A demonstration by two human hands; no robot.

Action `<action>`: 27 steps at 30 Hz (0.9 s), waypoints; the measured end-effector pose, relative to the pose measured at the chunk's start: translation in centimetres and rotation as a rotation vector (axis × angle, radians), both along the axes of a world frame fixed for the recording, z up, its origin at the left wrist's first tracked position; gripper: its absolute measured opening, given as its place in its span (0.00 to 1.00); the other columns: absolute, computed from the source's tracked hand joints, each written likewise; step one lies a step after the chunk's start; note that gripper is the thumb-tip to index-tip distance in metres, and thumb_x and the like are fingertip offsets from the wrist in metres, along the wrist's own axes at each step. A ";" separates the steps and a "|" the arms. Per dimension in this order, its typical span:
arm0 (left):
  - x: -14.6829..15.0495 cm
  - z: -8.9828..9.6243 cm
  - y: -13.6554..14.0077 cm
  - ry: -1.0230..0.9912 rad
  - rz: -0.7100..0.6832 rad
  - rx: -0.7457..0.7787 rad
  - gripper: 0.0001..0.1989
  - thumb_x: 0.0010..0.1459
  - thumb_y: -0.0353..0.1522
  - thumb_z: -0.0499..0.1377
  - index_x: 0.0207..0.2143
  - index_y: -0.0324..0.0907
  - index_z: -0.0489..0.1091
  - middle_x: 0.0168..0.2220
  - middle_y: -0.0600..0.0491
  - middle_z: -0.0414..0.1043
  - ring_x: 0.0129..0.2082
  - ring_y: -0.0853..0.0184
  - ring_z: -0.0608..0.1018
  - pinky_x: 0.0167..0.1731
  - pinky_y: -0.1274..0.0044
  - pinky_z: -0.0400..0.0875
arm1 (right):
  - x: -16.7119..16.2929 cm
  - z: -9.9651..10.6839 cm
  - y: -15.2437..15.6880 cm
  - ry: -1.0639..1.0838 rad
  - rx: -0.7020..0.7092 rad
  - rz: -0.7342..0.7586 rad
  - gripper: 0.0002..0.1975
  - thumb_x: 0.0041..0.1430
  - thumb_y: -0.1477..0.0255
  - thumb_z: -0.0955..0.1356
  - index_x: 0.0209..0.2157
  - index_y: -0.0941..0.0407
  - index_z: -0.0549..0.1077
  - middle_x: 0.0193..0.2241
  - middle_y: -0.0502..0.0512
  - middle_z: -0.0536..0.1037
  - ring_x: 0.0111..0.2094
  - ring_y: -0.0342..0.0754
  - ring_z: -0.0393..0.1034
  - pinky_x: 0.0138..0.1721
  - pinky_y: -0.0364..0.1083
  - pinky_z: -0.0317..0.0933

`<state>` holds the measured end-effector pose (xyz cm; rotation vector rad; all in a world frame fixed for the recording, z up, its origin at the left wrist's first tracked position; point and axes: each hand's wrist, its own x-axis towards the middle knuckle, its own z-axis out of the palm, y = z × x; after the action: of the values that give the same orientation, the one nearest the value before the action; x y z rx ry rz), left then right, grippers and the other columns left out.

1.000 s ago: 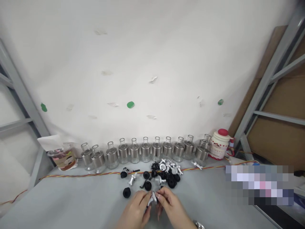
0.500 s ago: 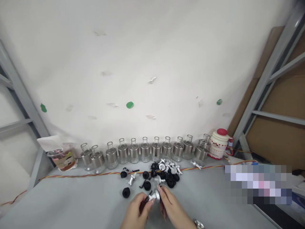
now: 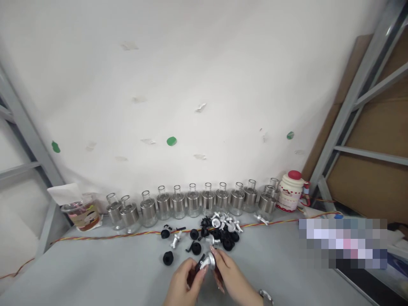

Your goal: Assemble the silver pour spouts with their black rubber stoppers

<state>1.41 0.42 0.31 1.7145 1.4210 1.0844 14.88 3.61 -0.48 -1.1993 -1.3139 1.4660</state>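
A silver bottle pour spout [image 3: 210, 259] with a round base is between my hands, just above the grey table. My left hand [image 3: 182, 281] pinches its narrow end together with a black piece [image 3: 200, 262]. My right hand [image 3: 230, 272] has its fingers closed against the round base; part of the grip is hidden. Right beyond the hands lies a pile of black stoppers [image 3: 228, 243] and silver spouts [image 3: 216, 222]. Off to the left are a single black stopper [image 3: 168, 258] and a loose silver spout [image 3: 175, 240].
Glass bottles with steel sleeves [image 3: 193, 199] stand in a row along the white wall. A twisted wire [image 3: 108, 235] crosses the table. At the left is a plastic cup [image 3: 83, 216], at the right a cream jar with red lid [image 3: 290, 192]. Metal frames [image 3: 342, 114] flank both sides.
The silver spout has turned slightly, so its round base shows more toward the camera. Both hands stay on it nearly in place. The whole view has shifted slightly.
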 end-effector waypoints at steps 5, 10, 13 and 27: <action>0.5 -0.2 -0.5 0.089 0.066 0.158 0.15 0.54 0.40 0.50 0.19 0.42 0.57 0.16 0.61 0.55 0.17 0.74 0.61 0.19 0.83 0.57 | -0.4 0.3 -0.2 0.128 -0.067 -0.031 0.26 0.40 0.43 0.60 0.23 0.54 0.60 0.05 0.37 0.52 0.08 0.37 0.44 0.09 0.37 0.39; 0.2 -0.4 -1.0 0.222 0.079 0.295 0.15 0.56 0.38 0.48 0.19 0.42 0.59 0.17 0.59 0.59 0.16 0.74 0.64 0.18 0.84 0.60 | 1.5 2.5 1.2 0.351 -0.026 -0.216 0.24 0.43 0.48 0.62 0.17 0.55 0.57 0.07 0.39 0.52 0.10 0.36 0.42 0.14 0.39 0.43; -1.4 -0.1 0.0 0.404 0.065 0.396 0.12 0.57 0.36 0.50 0.24 0.42 0.64 0.21 0.56 0.64 0.20 0.72 0.69 0.22 0.82 0.65 | 2.8 3.4 2.0 0.376 0.030 -0.298 0.21 0.45 0.50 0.63 0.18 0.54 0.58 0.09 0.40 0.55 0.11 0.37 0.43 0.15 0.39 0.42; -3.2 1.6 1.0 0.483 0.065 0.444 0.12 0.59 0.34 0.45 0.40 0.43 0.65 0.33 0.50 0.71 0.34 0.67 0.73 0.35 0.78 0.68 | 1.0 2.3 -1.1 -0.168 0.298 -0.045 0.16 0.57 0.57 0.56 0.29 0.55 0.62 0.18 0.45 0.62 0.19 0.41 0.57 0.21 0.39 0.53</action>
<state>-1.78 1.40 1.92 2.3859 1.6124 1.1289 15.84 2.47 1.85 -1.1634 -1.5463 1.1086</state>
